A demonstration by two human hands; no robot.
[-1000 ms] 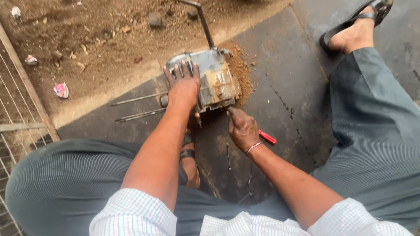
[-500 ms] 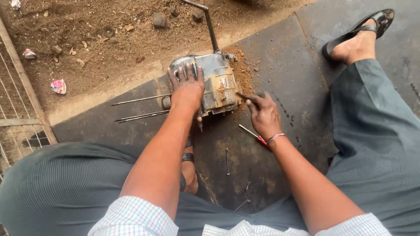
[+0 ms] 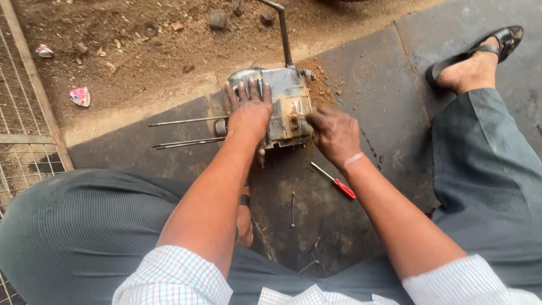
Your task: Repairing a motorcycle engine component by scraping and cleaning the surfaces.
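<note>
A dirty grey metal engine case [image 3: 285,90] lies on the dark stone slab [image 3: 389,101], with long studs [image 3: 186,141] sticking out to its left and a bent lever [image 3: 280,31] rising behind it. My left hand [image 3: 248,110] lies flat on top of the case, fingers spread. My right hand [image 3: 334,134] touches the case's near right side with curled fingers; whether it grips anything I cannot tell. A screwdriver with a red handle [image 3: 336,182] lies on the slab just below that hand.
A loose bolt [image 3: 292,208] lies on the slab near my sandalled left foot [image 3: 244,217]. My right foot in a black sandal [image 3: 480,53] rests at the upper right. Bare dirt with stones and litter [image 3: 80,96] lies beyond; a wire mesh fence [image 3: 22,135] stands on the left.
My right hand has left the red-handled screwdriver on the slab and moved up to the case's right side. My left hand has stayed on the case.
</note>
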